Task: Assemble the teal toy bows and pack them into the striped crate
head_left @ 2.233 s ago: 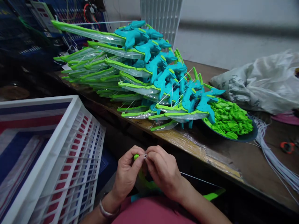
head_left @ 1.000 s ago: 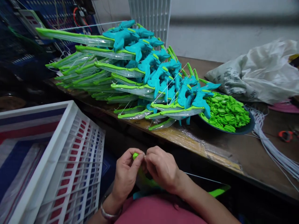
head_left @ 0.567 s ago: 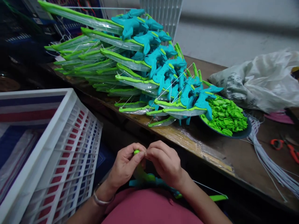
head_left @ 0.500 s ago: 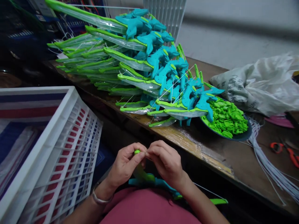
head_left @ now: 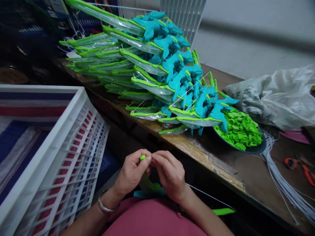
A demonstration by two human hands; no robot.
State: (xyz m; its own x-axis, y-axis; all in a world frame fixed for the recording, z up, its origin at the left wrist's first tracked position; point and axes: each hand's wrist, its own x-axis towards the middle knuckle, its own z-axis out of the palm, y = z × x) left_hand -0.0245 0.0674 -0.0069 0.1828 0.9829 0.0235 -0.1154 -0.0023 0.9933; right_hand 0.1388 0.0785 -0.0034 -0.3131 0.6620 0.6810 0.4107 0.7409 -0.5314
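Observation:
A toy bow lies across my lap, its teal middle (head_left: 139, 194) partly hidden by my hands and its far green limb (head_left: 223, 211) showing beyond my right forearm. My left hand (head_left: 131, 170) is closed around the other limb, with the green tip (head_left: 142, 158) poking out between thumb and forefinger. Right beside that tip, my right hand (head_left: 171, 173) pinches what looks like the end of the white string (head_left: 211, 196); its fingertips meet those of the left hand. Most of the pinched piece is hidden.
Toy bows (head_left: 150, 87) are stacked on the wooden table (head_left: 197, 150). Beside them stand a dark bowl (head_left: 259, 149) of green plastic pieces, white strings (head_left: 280, 183), orange-handled scissors (head_left: 291, 163) and a white sack (head_left: 278, 95). A white plastic crate (head_left: 81, 144) is at the left.
Both hands have shifted slightly left in view. My right hand has turned a little and drawn closer to the left fingertips. The scene has slid slightly right as the camera turned.

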